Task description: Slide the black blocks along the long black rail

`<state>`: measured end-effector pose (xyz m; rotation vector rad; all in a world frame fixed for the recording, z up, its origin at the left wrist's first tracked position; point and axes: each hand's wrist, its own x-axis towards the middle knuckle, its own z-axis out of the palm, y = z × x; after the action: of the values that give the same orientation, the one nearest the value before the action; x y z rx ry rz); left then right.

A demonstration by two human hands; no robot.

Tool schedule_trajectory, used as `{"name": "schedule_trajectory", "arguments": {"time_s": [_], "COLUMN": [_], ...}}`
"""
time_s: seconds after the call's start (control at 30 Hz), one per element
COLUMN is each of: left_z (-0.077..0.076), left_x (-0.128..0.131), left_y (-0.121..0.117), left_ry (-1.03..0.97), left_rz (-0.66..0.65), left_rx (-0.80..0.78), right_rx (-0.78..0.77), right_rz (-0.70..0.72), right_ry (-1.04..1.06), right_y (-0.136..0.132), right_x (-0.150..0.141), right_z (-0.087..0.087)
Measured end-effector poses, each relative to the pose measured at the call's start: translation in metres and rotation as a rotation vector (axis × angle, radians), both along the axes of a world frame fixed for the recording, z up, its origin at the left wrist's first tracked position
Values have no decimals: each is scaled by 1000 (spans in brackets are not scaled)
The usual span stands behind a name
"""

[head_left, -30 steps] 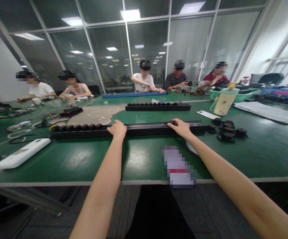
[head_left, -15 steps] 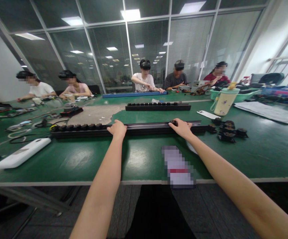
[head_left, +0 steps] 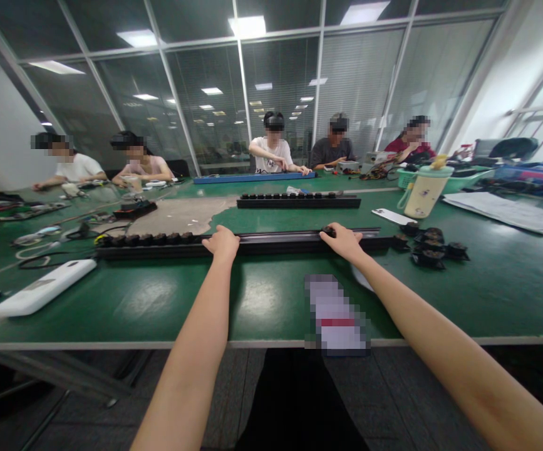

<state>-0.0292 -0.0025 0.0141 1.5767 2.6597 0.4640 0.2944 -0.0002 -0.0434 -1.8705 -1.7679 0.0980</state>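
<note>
A long black rail lies crosswise on the green table in front of me. Black blocks stand in a row along its left part. My left hand is closed over the rail just right of that row, its fingertips partly hidden. Farther right, my right hand grips a small black block at the rail's upper channel; its lower side is hidden by the fingers. Several loose black blocks lie beside the rail's right end.
A second black rail lies beyond mine. Near me are a white power-bank-like case and a blurred-out phone-shaped item. A cream cup and a white phone stand right. Several people sit across the table.
</note>
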Motion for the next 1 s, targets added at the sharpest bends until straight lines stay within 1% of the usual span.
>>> {"name": "schedule_trajectory", "arguments": {"time_s": [0.17, 0.47, 0.63, 1.0], "left_z": [0, 1, 1, 1], "left_x": [0, 1, 0, 1], "left_y": [0, 0, 0, -1], "left_ry": [0, -5, -4, 6], "left_rz": [5, 0, -6, -9], "left_rx": [-12, -18, -12, -9], "right_rx": [-2, 32, 49, 23], "right_rz": [-9, 25, 4, -8], "right_ry": [6, -23, -45, -70], "right_y": [0, -2, -1, -2], "right_x": [0, 2, 3, 2], "right_z": [1, 0, -1, 2]}}
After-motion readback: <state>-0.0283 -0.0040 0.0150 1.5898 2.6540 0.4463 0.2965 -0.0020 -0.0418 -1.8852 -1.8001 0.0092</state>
